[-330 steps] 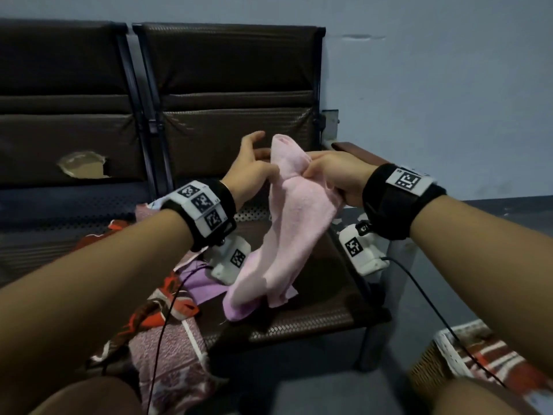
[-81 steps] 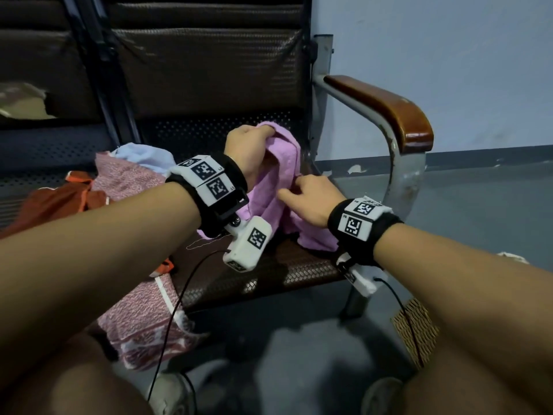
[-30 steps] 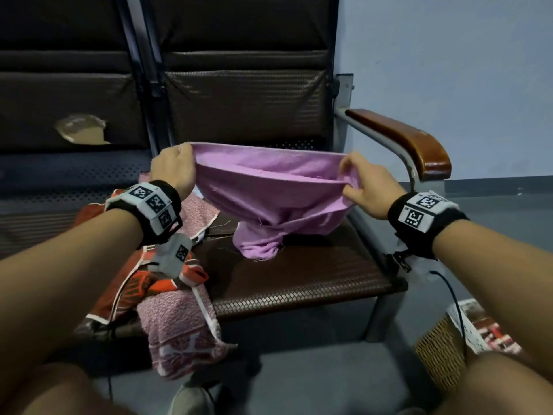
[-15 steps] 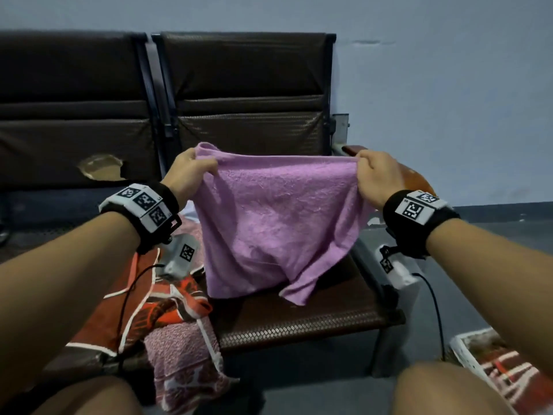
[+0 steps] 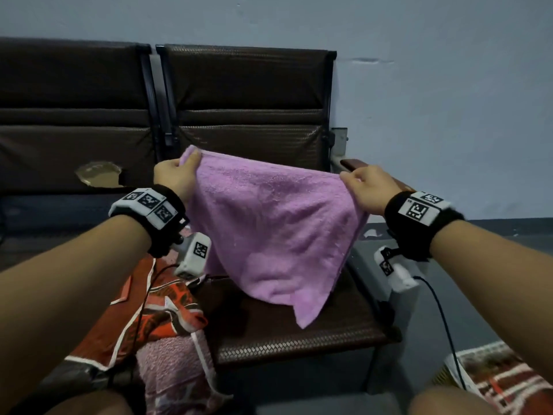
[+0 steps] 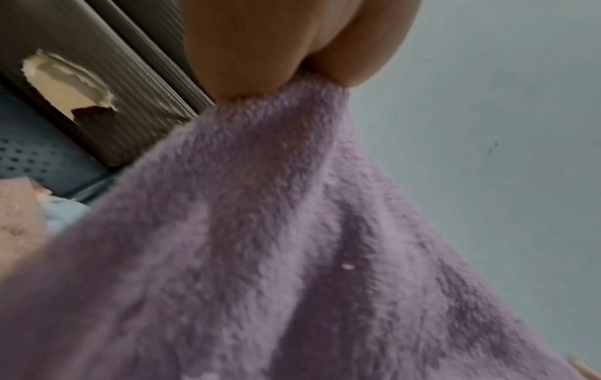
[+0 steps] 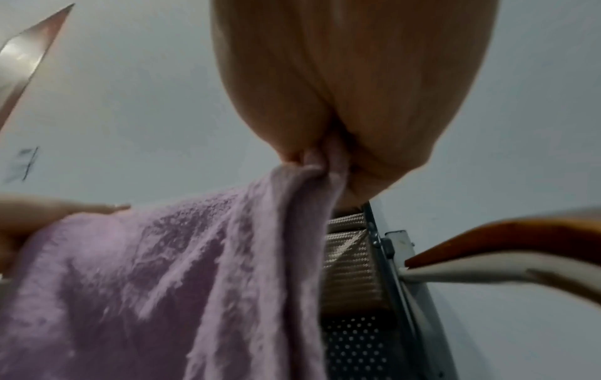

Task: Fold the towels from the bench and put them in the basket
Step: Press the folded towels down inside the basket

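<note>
**Purple terry towel, held spread above the bench seat**

Head view. Item: purple terry towel point(image 5: 272, 232), held in the air over the right-hand seat of the brown bench point(image 5: 299, 333), its lower point hanging near the seat's front edge without clearly touching it. Left hand point(image 5: 175, 178) pinches one top corner; right hand point(image 5: 363, 187) pinches the other. More towels, red-patterned point(image 5: 161, 310) and pink point(image 5: 173, 369), lie over the left seat's front edge. The basket point(image 5: 449, 372) stands on the floor beyond the bench's right end, already holding patterned cloth.

Left wrist view. Thumb and fingers point(image 6: 247, 64) close on a bunched corner; the looped pile drapes away in soft folds.

Right wrist view. Fingers point(image 7: 325, 102) clamp a gathered corner; the wooden armrest point(image 7: 507, 236) is just beside.

Handling, by judgement: light, limp, non-slip and not fragile; it sags wherever unsupported. Best taken at the corners or along the top hem, keeping that edge taut for a square fold.
</note>
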Action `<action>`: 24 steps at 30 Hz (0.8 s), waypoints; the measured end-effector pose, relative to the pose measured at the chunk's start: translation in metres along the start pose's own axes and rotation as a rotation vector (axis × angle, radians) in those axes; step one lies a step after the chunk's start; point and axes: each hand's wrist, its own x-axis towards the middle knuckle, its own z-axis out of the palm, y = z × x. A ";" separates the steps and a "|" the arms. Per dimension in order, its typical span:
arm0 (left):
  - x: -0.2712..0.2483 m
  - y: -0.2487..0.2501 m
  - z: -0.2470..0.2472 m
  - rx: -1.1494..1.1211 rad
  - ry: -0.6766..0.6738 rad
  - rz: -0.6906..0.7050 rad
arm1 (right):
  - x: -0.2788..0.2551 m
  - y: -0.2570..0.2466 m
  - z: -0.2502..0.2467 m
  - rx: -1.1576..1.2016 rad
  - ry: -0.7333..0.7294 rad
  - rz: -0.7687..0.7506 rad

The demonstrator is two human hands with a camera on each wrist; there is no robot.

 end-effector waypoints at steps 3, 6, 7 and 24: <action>-0.005 0.004 0.017 -0.001 0.061 -0.035 | 0.007 -0.008 0.008 0.221 0.003 0.137; -0.026 0.017 0.040 -0.099 0.019 -0.073 | 0.009 -0.020 0.019 0.514 -0.019 0.255; -0.037 0.022 0.048 -0.129 -0.025 -0.064 | 0.007 -0.025 0.022 0.585 -0.033 0.284; -0.109 0.020 0.070 -0.014 -0.495 -0.001 | -0.039 -0.052 0.004 0.804 -0.415 0.098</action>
